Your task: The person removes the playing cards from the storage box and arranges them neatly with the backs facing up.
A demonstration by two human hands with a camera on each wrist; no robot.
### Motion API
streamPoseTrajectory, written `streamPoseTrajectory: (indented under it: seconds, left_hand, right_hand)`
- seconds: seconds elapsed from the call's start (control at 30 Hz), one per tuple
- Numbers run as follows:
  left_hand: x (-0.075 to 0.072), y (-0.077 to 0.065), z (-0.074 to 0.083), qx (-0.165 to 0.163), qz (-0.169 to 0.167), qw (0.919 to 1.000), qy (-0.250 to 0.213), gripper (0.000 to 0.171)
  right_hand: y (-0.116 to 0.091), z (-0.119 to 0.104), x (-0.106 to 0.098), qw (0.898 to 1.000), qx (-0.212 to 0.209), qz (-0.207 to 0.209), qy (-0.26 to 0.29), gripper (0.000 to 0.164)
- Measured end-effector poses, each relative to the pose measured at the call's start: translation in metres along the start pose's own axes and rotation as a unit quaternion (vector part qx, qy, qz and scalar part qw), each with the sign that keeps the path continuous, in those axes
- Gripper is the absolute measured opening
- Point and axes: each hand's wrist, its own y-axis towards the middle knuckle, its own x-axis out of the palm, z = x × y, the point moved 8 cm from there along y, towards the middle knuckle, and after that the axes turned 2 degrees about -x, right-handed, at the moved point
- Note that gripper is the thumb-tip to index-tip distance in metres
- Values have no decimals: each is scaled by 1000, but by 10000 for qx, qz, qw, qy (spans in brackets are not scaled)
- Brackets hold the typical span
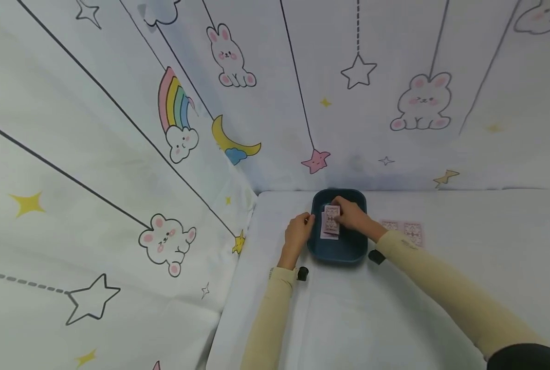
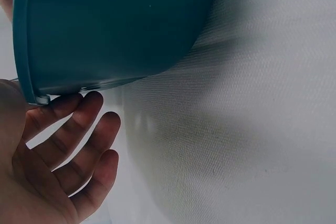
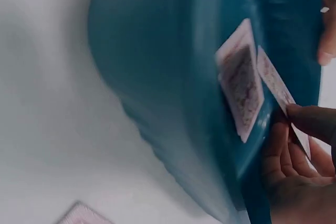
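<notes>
A dark teal plastic basin [image 1: 337, 255] stands on the white table. My left hand [image 1: 297, 235] grips its left rim. In the left wrist view, the fingers [image 2: 100, 129] lie against the outer wall below the lip; the right wrist view catches the thumb [image 3: 326, 43] on the inner side. Over the basin, my right hand [image 1: 353, 216] pinches a playing card [image 3: 275, 82] with a pink patterned back between thumb and fingers. Other cards [image 3: 241, 93] with the same back lie in the basin, beneath the held one.
Two pink-backed cards or piles [image 1: 413, 234] lie on the table right of the basin, partly behind the right forearm. White cloth walls [image 1: 284, 128] printed with rabbits and stars rise behind the table and along its left side.
</notes>
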Motion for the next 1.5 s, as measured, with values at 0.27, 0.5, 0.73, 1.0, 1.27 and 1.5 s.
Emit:
streamPoseTrajectory:
  seconds: [0.27,0.5,0.73,1.0,1.27,1.5]
  left_hand:
    - [-1,3,-2,33,32,10000,8,33]
    - [-3,3,-1,-9,-20,10000,-6,33]
    - [-4,2,2,-40,14,10000,-12,32]
    - [-3,1,3,-20,51,9999,-105,31]
    - [1,0,1,-43,45,9999,-106,33]
    - [3,-1,0,-82,1,9999,-134,33]
  right_hand:
    - [-12,2,-16,9962,-97,356,792,43]
    - [-23,12,-25,9901,178,57,1391,48]
    - [-37,16,-38,9891,83,-8,1467,49]
    - [-48,35,-48,9855,89,-25,1695,50]
    - [-62,49,-59,9852,98,37,1710,48]
    - [-74,64,-67,9863,232,19,1634,48]
